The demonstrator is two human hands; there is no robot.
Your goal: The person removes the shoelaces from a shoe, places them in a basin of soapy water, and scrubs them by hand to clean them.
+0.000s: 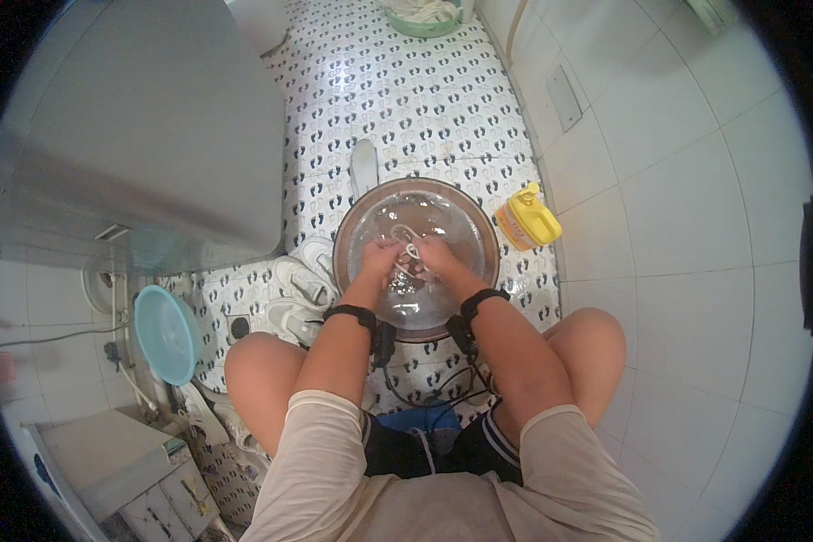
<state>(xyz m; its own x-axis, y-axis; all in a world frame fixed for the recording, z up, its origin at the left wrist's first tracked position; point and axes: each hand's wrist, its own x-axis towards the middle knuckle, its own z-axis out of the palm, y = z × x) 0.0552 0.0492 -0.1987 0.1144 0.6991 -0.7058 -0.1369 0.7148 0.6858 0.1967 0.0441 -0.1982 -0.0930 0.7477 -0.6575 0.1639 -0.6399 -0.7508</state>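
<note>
Thin white cord (405, 231), soft and looped, bunched between the two hands over the middle of a round basin with a brown rim (490, 257). One loop stands out beyond the fingers; a short strand shows below. Basin holds clear water with suds and bright glints; whether the fingertips dip under the surface, cannot tell.

Left hand (382, 259): fingers curled in, closed on the cord. Right hand (434, 256): likewise closed on it, just beside the left, knuckles turned inward. Black band on each forearm near the wrist.

Around the basin: pale, elongated, sole-shaped piece (364, 166) at its far edge; yellow plastic jug with handle and yellow cap (529, 219) near its right side; white shoes (300, 282) clustered close on the left.

Farther out: turquoise plastic basin (167, 334) tilted at left, large grey box-shaped appliance (144, 135) beyond it, green basin with pale cloth (425, 29) at the far end. Floor white, dark footprint pattern (406, 108).
</note>
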